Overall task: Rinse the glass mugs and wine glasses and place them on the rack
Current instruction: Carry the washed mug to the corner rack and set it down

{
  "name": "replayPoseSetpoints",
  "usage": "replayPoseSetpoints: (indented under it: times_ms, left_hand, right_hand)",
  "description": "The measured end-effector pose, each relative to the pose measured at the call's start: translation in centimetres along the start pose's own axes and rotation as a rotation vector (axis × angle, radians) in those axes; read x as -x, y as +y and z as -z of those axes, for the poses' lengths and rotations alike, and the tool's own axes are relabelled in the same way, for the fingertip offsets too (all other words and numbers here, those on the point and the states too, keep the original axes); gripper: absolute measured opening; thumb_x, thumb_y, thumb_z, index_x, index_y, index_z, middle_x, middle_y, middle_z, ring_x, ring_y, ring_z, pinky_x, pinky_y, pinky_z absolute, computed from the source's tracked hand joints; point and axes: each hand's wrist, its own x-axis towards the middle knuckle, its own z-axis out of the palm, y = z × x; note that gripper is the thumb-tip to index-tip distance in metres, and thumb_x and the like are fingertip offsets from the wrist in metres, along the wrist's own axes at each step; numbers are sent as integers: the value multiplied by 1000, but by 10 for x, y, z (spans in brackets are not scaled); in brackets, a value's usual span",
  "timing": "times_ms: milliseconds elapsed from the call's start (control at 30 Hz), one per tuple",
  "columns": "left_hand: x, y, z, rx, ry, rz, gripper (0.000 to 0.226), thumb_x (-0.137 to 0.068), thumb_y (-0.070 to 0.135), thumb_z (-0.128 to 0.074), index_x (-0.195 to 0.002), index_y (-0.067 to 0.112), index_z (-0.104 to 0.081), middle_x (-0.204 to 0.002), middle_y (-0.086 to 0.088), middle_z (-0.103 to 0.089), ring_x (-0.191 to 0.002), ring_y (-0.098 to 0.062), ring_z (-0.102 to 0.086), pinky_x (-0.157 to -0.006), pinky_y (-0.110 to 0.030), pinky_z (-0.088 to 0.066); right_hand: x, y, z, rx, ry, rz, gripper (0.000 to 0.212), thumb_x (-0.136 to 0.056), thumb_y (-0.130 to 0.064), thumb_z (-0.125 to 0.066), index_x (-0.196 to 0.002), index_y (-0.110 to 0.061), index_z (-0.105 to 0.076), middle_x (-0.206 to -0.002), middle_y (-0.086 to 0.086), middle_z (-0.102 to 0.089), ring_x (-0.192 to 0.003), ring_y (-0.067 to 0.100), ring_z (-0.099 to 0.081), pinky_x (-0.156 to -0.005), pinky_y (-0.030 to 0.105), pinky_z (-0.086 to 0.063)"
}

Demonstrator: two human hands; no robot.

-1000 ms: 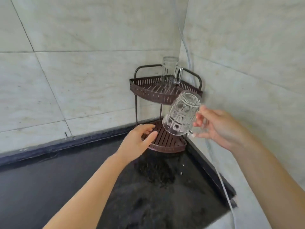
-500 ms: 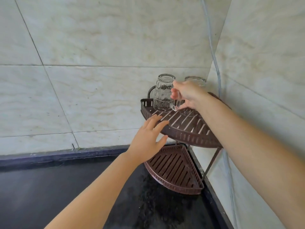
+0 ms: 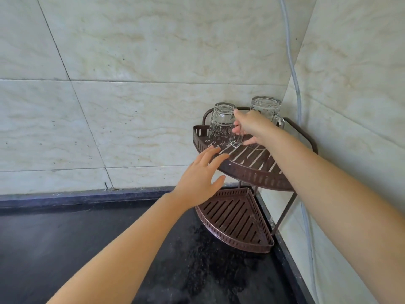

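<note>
Because the patterned mug (image 3: 221, 125) goes mouth-down so that water can drain through the slats, your right hand (image 3: 252, 128) holds it by the handle on its right side, fingers curled round the glass loop, with the rim at the top shelf (image 3: 252, 170) of the corner rack near the left wall of that shelf; whether the rim is fully seated I cannot tell. Your left hand (image 3: 201, 178) is spread wide and holds nothing, its fingertips at the shelf's front edge, probably to steady the light rack. A second mug (image 3: 266, 109) stands inverted just behind your right hand, in the corner. The lower shelf (image 3: 236, 218) holds no glass. No wine glasses are in view, so I judge the task only partly done
</note>
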Motion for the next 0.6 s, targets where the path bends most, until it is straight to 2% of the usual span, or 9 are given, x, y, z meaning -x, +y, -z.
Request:
replayPoseSetpoints:
  times_ms: [67,100,167,233,300,367,500,600]
  left_hand:
    - [2,2,14,36,-5,-12,52,-96,27,-50,-145,18,-35,-152,-6,-31,-142,-22,-26,-113,-40,-30]
    - [5,2,24,56,15,-18,52,-97,28,-50,-145,18,-35,-151,-6,-33,-139,-22,-30,-112,-38,-31]
    - [19,3,47,104,45,15,51,-97,31,-49,-145,20,-35,-148,-2,-38,-134,-18,-38,-107,-27,-32]
    - [46,1,68,177,67,81,53,-96,40,-48,-144,24,-35,-144,2,-43,-129,-12,-42,-102,-23,-34]
    - [89,-2,85,268,104,171,57,-90,52,-45,-142,31,-35,-139,6,-48,-126,-5,-44,-102,-21,-36]
    - [142,-8,93,348,155,294,57,-85,55,-42,-139,38,-34,-134,12,-51,-124,2,-45,-102,-16,-36]
    - [265,-11,92,377,301,583,51,-80,53,-46,-129,50,-33,-125,24,-53,-118,7,-50,-98,-11,-38]
    - [355,1,84,385,441,830,48,-84,43,-54,-127,49,-34,-121,22,-54,-112,10,-51,-95,-11,-40]
  right_hand:
    - [13,0,4,261,86,135,45,-99,-44,-33,-95,-7,-59,-75,5,-55,-81,22,-55,-84,41,-49]
    - [23,0,5,359,156,234,46,-99,-43,-34,-104,-4,-58,-76,4,-53,-79,20,-53,-79,35,-47]
    - [52,5,-2,383,236,428,44,-98,-42,-38,-126,-9,-47,-106,3,-58,-99,17,-55,-86,33,-44]
    - [87,16,-20,256,229,603,40,-97,-39,-42,-130,-15,-44,-123,1,-54,-111,12,-52,-95,30,-42]
    - [121,32,-49,134,146,700,36,-97,-34,-46,-128,-16,-46,-122,0,-55,-108,7,-53,-93,24,-44]
    - [149,51,-86,53,17,710,37,-96,-32,-48,-129,-16,-46,-120,-2,-54,-103,0,-53,-90,17,-44]
    - [194,92,-174,-73,-293,581,40,-93,-33,-49,-132,-26,-41,-123,-9,-50,-109,-4,-51,-92,16,-43]
    - [236,114,-241,-102,-535,518,41,-93,-33,-51,-130,-37,-34,-123,-18,-46,-110,-10,-49,-88,8,-42]
